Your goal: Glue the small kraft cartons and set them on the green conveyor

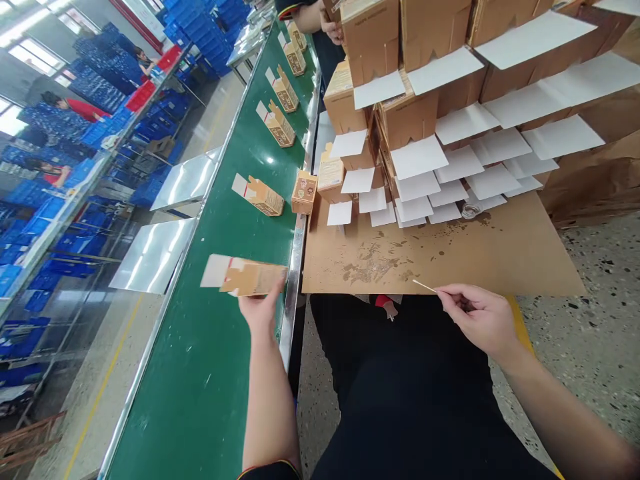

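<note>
Over the green belt (215,387), seen from the head camera, the left hand (260,315) grips an open box (257,277) with the thumb along its near right end; most of the fingers are hidden behind it. The box lies on its side with its white flap pointing left, and whether it touches the belt I cannot tell. The right hand (483,319) pinches a thin stick (424,286) between thumb and fingertips, its pale tip pointing left above the near edge of a cardboard sheet (485,260) that bears dark stains (373,263). At the back of the sheet rise stacked boxes (370,40), many with white flaps (420,157) hanging out toward the wearer; a small clear dish (470,211) seems to sit beneath them. Farther along the belt an open box stands apart (267,199), and another box (304,192) rests by the metal edge. To handle these well, I would judge, the left grip should be firm but light, so the thin walls do not buckle, and the stick is best steadied close behind its tip, clear of the stained patch.
</note>
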Tool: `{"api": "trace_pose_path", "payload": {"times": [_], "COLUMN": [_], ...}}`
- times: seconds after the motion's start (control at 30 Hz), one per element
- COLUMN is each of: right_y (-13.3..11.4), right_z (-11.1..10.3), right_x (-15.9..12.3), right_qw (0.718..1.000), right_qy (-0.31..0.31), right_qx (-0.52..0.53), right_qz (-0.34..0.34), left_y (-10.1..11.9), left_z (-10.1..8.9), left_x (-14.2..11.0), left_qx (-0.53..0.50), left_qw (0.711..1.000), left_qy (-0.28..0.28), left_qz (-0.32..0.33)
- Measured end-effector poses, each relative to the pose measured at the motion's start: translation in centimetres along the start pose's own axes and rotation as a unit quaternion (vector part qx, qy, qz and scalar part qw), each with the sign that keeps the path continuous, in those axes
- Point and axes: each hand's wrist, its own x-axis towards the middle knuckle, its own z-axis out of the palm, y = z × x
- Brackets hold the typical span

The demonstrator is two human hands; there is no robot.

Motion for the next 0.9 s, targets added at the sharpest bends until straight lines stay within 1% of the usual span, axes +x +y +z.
{"api": "trace_pose_path", "payload": {"times": [0.03,0.07,0.13,0.2,0.23,0.27,0.33,0.37,0.4,0.43,0.5,0.57,0.63,0.67,0.7,0.73,0.77,0.8,0.83,0.9], "right_y": [0.1,0.2,0.3,0.5,0.6,0.7,1.1,1.4,1.5,1.7,1.8,1.6,1.3,1.1,1.0,0.9,0.8,0.8,0.9,1.1], "right_z": [0.0,0.1,0.3,0.4,0.3,0.1,-0.5,-0.8,-1.1,-1.3,-1.4,-1.1,-0.7,-0.6,-0.5,-0.6,-0.9,-1.3,-1.8,-3.1], "right_x": [0.1,0.3,0.7,0.9,1.0,1.0,0.9,0.8,0.8,0.8,1.1,1.7,2.3,2.7,3.0,3.3,3.6,4.0,4.4,5.4], "right_qw": [1.000,1.000,1.000,1.000,1.000,1.000,1.000,1.000,0.999,0.999,0.999,0.999,0.999,0.999,0.999,0.999,0.998,0.997,0.995,0.988], "right_qy": [0.003,0.005,0.005,0.003,0.003,0.005,0.018,0.026,0.035,0.041,0.045,0.041,0.034,0.034,0.037,0.044,0.054,0.067,0.083,0.110], "right_qx": [0.003,0.007,0.015,0.017,0.015,0.011,-0.001,-0.007,-0.010,-0.011,-0.009,-0.005,0.001,0.004,0.005,0.001,-0.009,-0.024,-0.043,-0.095], "right_qz": [0.001,0.001,-0.001,-0.002,0.000,0.003,0.011,0.014,0.018,0.021,0.026,0.026,0.015,0.008,0.000,-0.009,-0.016,-0.022,-0.030,-0.049], "left_y": [-0.4,-0.9,-1.8,-2.4,-2.5,-2.4,-1.9,-1.5,-1.1,-0.5,0.6,1.6,2.4,2.6,2.7,2.7,2.6,2.3,1.9,0.8], "left_z": [-1.3,-2.4,-3.7,-4.5,-4.8,-4.9,-4.5,-3.8,-2.6,-1.0,3.6,8.9,13.7,15.5,16.8,17.5,17.7,17.4,16.7,14.4], "left_x": [1.2,2.2,3.3,3.1,2.7,2.0,0.3,-0.5,-1.2,-1.5,-1.3,0.3,2.7,3.9,4.9,5.5,5.8,5.7,5.2,3.3], "left_qx": [0.002,0.011,0.039,0.077,0.100,0.123,0.160,0.165,0.162,0.154,0.133,0.121,0.125,0.132,0.141,0.153,0.164,0.175,0.185,0.209], "left_qw": [1.000,0.999,0.997,0.995,0.994,0.990,0.973,0.964,0.960,0.962,0.971,0.973,0.969,0.966,0.962,0.958,0.955,0.951,0.947,0.934], "left_qy": [0.030,0.046,0.046,0.032,0.043,0.071,0.141,0.160,0.155,0.124,0.023,-0.071,-0.130,-0.152,-0.167,-0.175,-0.175,-0.169,-0.158,-0.133], "left_qz": [-0.006,-0.018,-0.046,-0.051,-0.034,-0.002,0.086,0.130,0.166,0.190,0.199,0.184,0.168,0.163,0.162,0.165,0.175,0.191,0.211,0.257]}}
